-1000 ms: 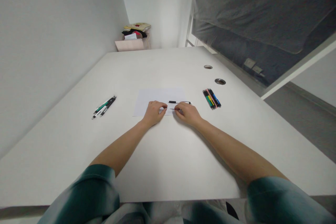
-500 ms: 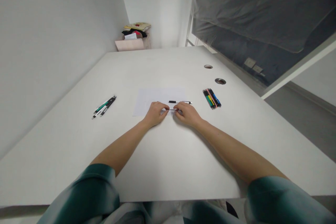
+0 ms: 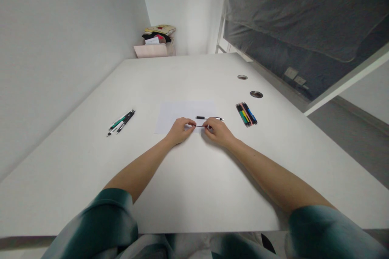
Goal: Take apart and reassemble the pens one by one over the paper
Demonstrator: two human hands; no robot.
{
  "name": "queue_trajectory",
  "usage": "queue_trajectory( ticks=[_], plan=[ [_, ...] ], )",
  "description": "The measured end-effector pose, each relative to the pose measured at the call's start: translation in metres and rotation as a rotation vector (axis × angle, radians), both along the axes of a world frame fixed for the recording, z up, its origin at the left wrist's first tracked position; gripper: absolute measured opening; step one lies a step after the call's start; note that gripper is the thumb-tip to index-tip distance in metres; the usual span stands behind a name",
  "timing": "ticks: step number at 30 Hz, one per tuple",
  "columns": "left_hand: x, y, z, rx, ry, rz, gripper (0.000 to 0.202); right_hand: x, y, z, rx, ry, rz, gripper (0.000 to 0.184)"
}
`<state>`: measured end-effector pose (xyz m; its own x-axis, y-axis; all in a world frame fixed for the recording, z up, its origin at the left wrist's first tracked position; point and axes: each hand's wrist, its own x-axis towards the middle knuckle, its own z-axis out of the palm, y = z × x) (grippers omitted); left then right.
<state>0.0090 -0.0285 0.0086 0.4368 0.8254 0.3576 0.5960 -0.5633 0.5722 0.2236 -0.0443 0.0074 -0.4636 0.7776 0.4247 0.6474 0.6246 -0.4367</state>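
Both hands are meeting over the near edge of the paper (image 3: 178, 110), which is lying flat on the tabletop (image 3: 194, 178). The left hand (image 3: 180, 130) and the right hand (image 3: 219, 131) are each pinching one end of a thin dark refill (image 3: 201, 126), or something very like one, so that it is spanning the small gap between them, just above the sheet. Each grip is closed down to thumb and fingertip on the rod; the other fingers are curling in, with the hands seeming to rest on the tabletop.

Just beyond the refill, a pen (image 3: 209, 118) is lying across the paper, apart from both hands. A bundle of pens (image 3: 120, 123) is sitting well off to the left, and coloured markers (image 3: 246, 114) are lying to the right.

The refill is looking very light and slim – probably springy rather than stiff, easy to bend or flick away, and smooth enough to roll. Holding it close to the ends with fingertips, as here, is likely the safest way – pressing mid-length would risk bowing it.
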Motion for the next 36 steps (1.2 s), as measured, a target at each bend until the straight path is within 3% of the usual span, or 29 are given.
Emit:
queue_trajectory(
  ticks=[8,21,36],
  plan=[
    [-0.0009,0.0005,-0.0005,-0.031,-0.018,0.012,0.015,0.0005,0.0011,-0.0039,0.007,0.019,-0.005,0.016],
    [0.0036,-0.0029,0.0028,0.005,0.011,-0.084,0.017,-0.0069,-0.0024,-0.0020,-0.002,0.074,0.034,0.012],
    [0.0048,-0.0011,0.0039,0.059,0.146,-0.103,0.021,-0.0090,-0.0012,-0.0048,0.024,0.094,0.076,0.012]
  ],
)
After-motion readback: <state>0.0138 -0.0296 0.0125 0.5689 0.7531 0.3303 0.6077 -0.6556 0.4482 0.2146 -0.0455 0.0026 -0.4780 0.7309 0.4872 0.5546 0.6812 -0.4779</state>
